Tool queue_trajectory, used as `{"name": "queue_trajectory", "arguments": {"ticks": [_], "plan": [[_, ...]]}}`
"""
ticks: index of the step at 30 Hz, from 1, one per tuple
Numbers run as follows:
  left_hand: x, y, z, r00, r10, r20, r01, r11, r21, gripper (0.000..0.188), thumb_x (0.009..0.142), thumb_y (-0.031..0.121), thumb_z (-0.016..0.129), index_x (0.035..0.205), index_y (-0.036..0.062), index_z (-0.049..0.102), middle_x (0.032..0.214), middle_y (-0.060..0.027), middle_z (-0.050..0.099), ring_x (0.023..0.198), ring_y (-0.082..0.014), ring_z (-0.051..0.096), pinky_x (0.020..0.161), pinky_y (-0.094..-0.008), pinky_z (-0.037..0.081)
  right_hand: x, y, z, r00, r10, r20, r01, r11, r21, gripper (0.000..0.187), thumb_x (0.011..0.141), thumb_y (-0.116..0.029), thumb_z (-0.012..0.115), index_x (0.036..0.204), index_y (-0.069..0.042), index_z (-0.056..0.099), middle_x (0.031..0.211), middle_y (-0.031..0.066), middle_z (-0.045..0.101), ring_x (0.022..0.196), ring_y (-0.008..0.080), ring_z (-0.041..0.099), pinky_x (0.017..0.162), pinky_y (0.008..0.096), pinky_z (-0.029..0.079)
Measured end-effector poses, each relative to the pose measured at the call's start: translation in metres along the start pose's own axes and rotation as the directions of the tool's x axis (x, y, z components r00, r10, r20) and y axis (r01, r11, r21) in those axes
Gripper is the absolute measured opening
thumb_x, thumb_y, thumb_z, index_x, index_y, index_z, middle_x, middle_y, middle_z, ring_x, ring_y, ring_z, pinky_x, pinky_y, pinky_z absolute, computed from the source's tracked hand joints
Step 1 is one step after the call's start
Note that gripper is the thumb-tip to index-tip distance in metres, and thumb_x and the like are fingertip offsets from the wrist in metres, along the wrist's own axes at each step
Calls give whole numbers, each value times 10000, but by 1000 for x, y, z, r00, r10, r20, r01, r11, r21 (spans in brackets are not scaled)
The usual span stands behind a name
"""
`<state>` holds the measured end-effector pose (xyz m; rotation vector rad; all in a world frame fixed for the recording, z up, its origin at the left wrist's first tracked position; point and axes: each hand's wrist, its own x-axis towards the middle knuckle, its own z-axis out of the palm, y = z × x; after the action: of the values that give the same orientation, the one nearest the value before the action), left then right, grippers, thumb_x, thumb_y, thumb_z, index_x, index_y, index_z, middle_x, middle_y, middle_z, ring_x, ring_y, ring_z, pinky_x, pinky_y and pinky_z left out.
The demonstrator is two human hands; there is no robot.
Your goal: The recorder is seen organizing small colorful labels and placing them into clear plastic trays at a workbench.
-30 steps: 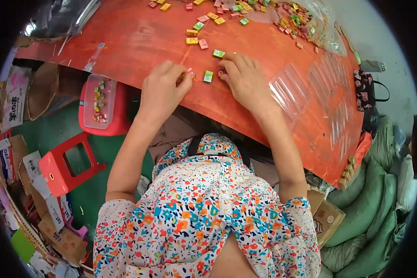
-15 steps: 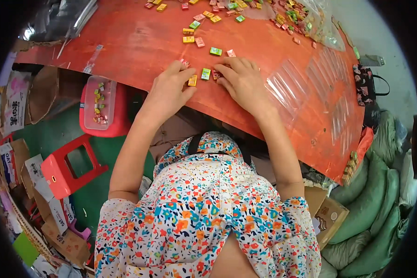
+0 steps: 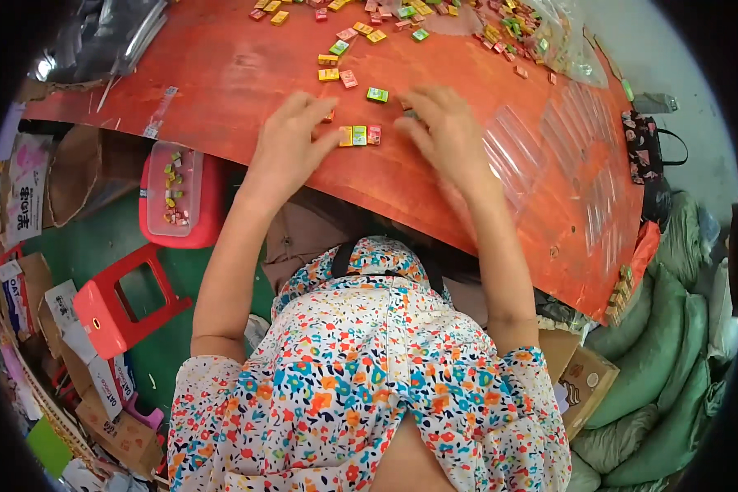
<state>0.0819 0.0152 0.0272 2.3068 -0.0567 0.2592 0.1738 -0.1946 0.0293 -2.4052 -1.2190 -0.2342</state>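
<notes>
Three small candy-sized boxes stand side by side in a row on the red table: a yellow box (image 3: 346, 137), a green box (image 3: 359, 137) and a red box (image 3: 374, 134). My left hand (image 3: 289, 146) is open at the row's left end, its thumb by the yellow box. Another red box (image 3: 329, 116) shows partly under its fingertips. My right hand (image 3: 451, 135) is open to the right of the row, thumb and fingers apart. Something small under its fingertips is mostly hidden. Just beyond the row lies a green box (image 3: 377, 95).
More small boxes (image 3: 348, 79) trail toward a large pile (image 3: 500, 29) by a clear plastic bag (image 3: 570, 41). Clear ridged plastic trays (image 3: 512, 152) lie at the right. Left of the red table (image 3: 221, 90) are a plastic tub (image 3: 190, 184) and a red stool (image 3: 98, 316).
The yellow, green and red boxes, apart before, now sit together in a row. My right hand has drawn away to the right from the red box and its fingers have spread.
</notes>
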Motion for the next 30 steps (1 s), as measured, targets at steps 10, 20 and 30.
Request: {"name": "queue_trajectory", "arguments": {"ticks": [10, 20, 30], "plan": [[69, -14, 35, 935, 355, 7, -313, 815, 487, 177, 850, 137, 638, 1008, 70, 683, 965, -88, 632, 962, -274, 610, 813, -400, 523, 27, 14, 4, 993, 106, 61, -92, 976, -199, 211, 875, -165, 628, 1049, -59, 681, 992, 122, 667, 933, 328, 635, 807, 445, 503], [1, 7, -12, 998, -15, -65, 25, 987, 158, 194, 834, 164, 699, 996, 62, 666, 878, -96, 596, 872, -302, 618, 716, -412, 516, 24, 14, 2, 941, 338, 27, -339, 937, 83, 204, 862, -209, 640, 968, -35, 646, 933, 144, 686, 842, 334, 666, 730, 428, 517], [-11, -7, 7, 988, 88, -126, -39, 937, 348, 338, 779, 311, 760, 994, 64, 675, 870, -83, 583, 862, -283, 618, 699, -418, 516, 12, -10, -7, 927, 363, 91, -368, 844, 390, 126, 832, -104, 685, 909, -8, 661, 830, 151, 684, 770, 327, 668, 699, 395, 521]]}}
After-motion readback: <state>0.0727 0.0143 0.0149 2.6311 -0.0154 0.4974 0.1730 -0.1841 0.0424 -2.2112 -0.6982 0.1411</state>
